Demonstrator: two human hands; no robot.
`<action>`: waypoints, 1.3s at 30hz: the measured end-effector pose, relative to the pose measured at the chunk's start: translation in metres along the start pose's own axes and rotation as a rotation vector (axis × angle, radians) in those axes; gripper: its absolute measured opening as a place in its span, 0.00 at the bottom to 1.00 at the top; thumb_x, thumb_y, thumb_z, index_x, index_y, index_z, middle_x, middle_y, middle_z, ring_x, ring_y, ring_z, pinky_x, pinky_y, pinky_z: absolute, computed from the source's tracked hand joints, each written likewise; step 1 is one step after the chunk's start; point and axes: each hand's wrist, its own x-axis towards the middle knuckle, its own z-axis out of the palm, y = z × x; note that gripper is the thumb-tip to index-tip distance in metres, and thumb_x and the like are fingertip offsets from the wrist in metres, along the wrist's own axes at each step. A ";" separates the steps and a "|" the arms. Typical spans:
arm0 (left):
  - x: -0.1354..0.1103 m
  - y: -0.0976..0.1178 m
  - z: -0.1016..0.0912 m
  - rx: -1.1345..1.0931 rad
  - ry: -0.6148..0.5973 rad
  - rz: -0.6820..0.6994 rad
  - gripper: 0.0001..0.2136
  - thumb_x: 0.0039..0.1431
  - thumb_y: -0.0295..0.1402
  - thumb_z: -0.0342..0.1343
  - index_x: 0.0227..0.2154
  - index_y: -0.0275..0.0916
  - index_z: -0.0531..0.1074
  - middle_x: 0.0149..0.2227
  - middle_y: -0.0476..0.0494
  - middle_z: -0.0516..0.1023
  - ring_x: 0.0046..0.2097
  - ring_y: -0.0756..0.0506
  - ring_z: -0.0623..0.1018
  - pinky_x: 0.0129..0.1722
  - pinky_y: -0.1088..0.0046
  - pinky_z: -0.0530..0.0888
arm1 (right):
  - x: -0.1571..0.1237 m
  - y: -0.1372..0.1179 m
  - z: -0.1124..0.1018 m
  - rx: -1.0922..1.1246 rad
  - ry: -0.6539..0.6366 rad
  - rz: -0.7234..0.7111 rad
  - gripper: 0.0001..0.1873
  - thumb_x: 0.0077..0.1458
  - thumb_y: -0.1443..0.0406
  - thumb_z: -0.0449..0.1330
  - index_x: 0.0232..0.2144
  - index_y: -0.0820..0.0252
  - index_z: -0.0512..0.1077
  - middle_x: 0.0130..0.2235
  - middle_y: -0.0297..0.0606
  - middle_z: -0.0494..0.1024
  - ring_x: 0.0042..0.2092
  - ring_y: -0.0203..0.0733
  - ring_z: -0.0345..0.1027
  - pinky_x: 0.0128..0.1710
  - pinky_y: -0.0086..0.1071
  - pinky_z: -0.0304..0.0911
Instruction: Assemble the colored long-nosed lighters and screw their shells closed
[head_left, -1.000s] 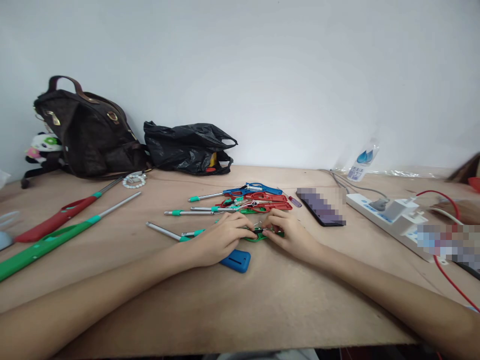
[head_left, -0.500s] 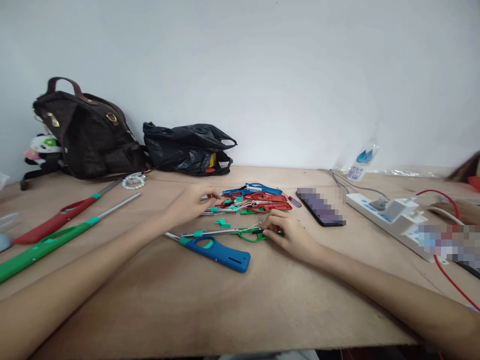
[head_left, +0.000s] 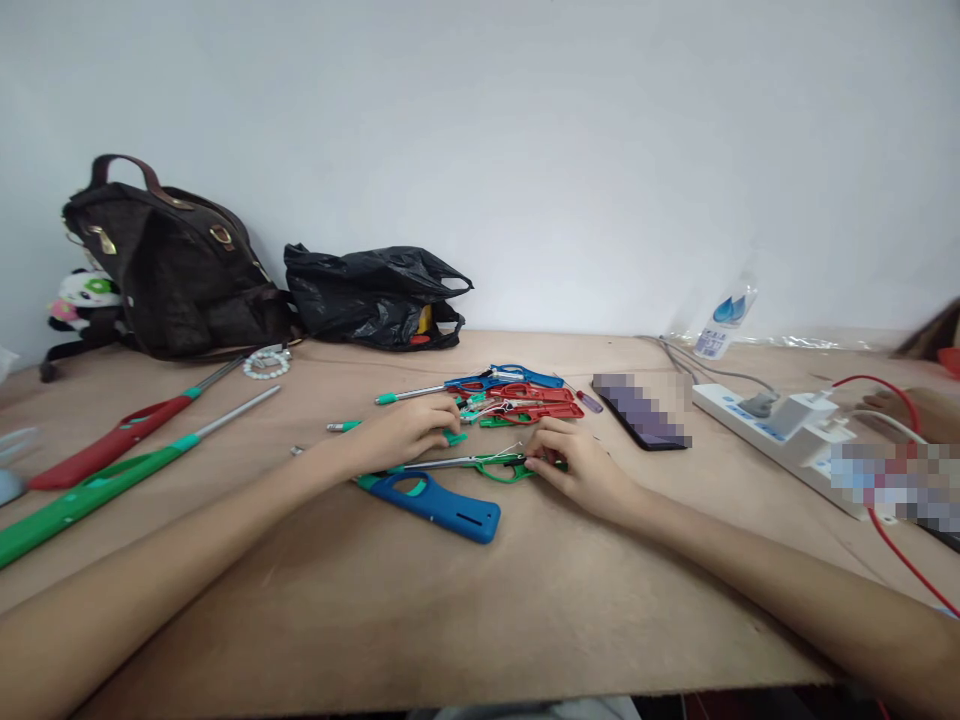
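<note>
My left hand (head_left: 411, 430) has its fingertips closed on a small teal plastic trigger piece (head_left: 455, 438), just above the metal tube of an opened green lighter (head_left: 499, 468). On the handle end of that long-nosed lighter, my right hand (head_left: 574, 462) pinches with thumb and fingers, hiding part of the handle. White wires show by its open shell. Directly below lies a closed blue lighter (head_left: 442, 505). Behind both hands sit more opened lighters: a blue one (head_left: 525, 377) and red ones (head_left: 544, 408), with loose wires and teal parts among them.
A small screwdriver (head_left: 590, 401) and a phone (head_left: 637, 415) lie to the right, near a white power strip (head_left: 780, 450). Closed red (head_left: 112, 440) and green (head_left: 97, 490) lighters are at left. A dark bag (head_left: 180, 270) and black plastic bag (head_left: 367, 300) stand by the wall.
My left hand has come right and toward me from the back lighters to the teal trigger piece, which it now grips. My right hand stays on the green lighter.
</note>
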 end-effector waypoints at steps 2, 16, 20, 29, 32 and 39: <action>0.001 0.004 -0.004 -0.049 0.039 -0.037 0.06 0.61 0.30 0.52 0.34 0.37 0.73 0.38 0.44 0.75 0.41 0.45 0.74 0.43 0.70 0.69 | 0.000 0.000 0.000 -0.001 0.002 -0.005 0.06 0.59 0.71 0.56 0.29 0.60 0.68 0.33 0.36 0.69 0.33 0.38 0.64 0.33 0.31 0.61; 0.005 0.026 -0.004 -0.209 0.146 -0.058 0.06 0.59 0.31 0.55 0.35 0.37 0.76 0.38 0.42 0.76 0.40 0.45 0.75 0.41 0.70 0.71 | 0.001 0.000 -0.001 -0.018 0.001 -0.011 0.06 0.58 0.72 0.57 0.29 0.60 0.68 0.33 0.35 0.68 0.33 0.38 0.64 0.34 0.30 0.60; 0.005 0.029 -0.003 -0.276 0.157 -0.053 0.06 0.58 0.32 0.57 0.35 0.37 0.77 0.39 0.42 0.79 0.41 0.44 0.76 0.44 0.68 0.72 | 0.001 0.000 -0.001 -0.008 0.003 -0.015 0.07 0.58 0.72 0.57 0.28 0.60 0.68 0.33 0.35 0.69 0.33 0.38 0.64 0.34 0.30 0.60; 0.008 0.042 0.001 -0.475 0.185 -0.224 0.09 0.58 0.35 0.58 0.37 0.35 0.77 0.37 0.43 0.79 0.35 0.46 0.77 0.35 0.73 0.74 | 0.001 -0.001 -0.001 -0.012 0.005 -0.014 0.07 0.58 0.72 0.57 0.28 0.59 0.68 0.33 0.36 0.69 0.34 0.38 0.64 0.33 0.31 0.60; 0.009 0.042 0.005 -0.608 0.171 -0.267 0.10 0.55 0.35 0.59 0.37 0.35 0.77 0.34 0.44 0.79 0.35 0.45 0.78 0.35 0.71 0.76 | 0.001 -0.001 -0.001 -0.011 0.003 -0.013 0.07 0.58 0.72 0.56 0.28 0.59 0.68 0.33 0.36 0.69 0.33 0.38 0.64 0.33 0.31 0.60; 0.009 0.041 0.007 -0.619 0.136 -0.314 0.11 0.55 0.35 0.60 0.38 0.35 0.77 0.34 0.44 0.80 0.36 0.44 0.78 0.37 0.70 0.75 | 0.001 -0.001 -0.001 -0.018 0.003 -0.007 0.06 0.58 0.72 0.57 0.28 0.59 0.68 0.33 0.36 0.69 0.33 0.38 0.64 0.33 0.30 0.60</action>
